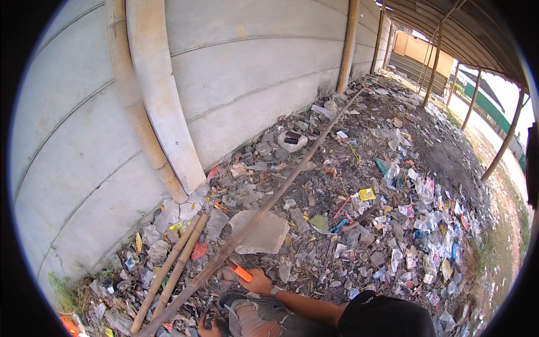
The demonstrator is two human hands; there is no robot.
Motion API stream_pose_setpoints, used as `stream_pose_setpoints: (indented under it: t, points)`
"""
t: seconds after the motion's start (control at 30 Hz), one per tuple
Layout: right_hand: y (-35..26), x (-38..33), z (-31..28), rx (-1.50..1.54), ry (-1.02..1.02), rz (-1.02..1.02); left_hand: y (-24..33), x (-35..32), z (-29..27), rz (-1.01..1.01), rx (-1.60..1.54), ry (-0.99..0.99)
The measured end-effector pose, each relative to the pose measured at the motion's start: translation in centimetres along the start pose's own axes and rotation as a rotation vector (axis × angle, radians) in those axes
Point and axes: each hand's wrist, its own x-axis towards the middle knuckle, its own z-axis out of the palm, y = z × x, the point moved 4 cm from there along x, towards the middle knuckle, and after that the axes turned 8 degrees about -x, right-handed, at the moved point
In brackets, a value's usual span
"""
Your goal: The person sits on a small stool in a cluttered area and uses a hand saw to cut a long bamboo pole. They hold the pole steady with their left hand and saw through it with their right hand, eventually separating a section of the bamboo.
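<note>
Head view. At the near edge of the littered ground (443, 135), right hand (258, 282) with fingers wrapped firmly round an orange-handled tool (240, 273); dark end of the tool directed at the side of a long pole (289, 185), either touching or just beside it: cannot tell which. Left hand (210, 328) low at the same near edge, beside the torn trouser knee (250, 315) and only partly in view; cannot tell whether spread or pinching anything. Long pole laid obliquely, from the near edge to the far end of the ground, across a flat pale slab (270, 238). To the left of the pole, near the wall-side edge, two shorter bamboo lengths (167, 273) side by side. Farther along that edge, dark rectangular item (292, 138) on a pale lump. Behind, pale panelled wall (252, 62) with upright bamboo post (150, 140). Toward the opposite edge, dense scatter of plastic wrappers (435, 238). On the right wrist, pale watch (275, 291); higher up, black sleeve (387, 317).
</note>
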Motion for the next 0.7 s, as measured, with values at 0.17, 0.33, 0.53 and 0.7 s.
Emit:
stream_pose_setpoints:
  t: [0.17, 0.33, 0.53, 0.7]
  points:
    - [-0.2, -1.2, -0.4, -0.029, -0.049, 0.028, 3.6, -3.9, 2.1, 0.046, 0.335, 0.407]
    - [-0.1, -1.5, -0.1, -0.024, -0.025, -0.088, 2.2, 0.9, -0.3, -0.202, 0.802, 0.429]
    - [0.0, -3.3, -0.7, -0.018, -0.053, 0.005, -1.0, 10.7, 0.8, -0.002, 0.57, 0.428]
    - [-0.6, -2.9, 0.4, 0.007, -0.069, 0.03, -3.7, 18.9, 0.2, 0.158, 1.083, 0.188]
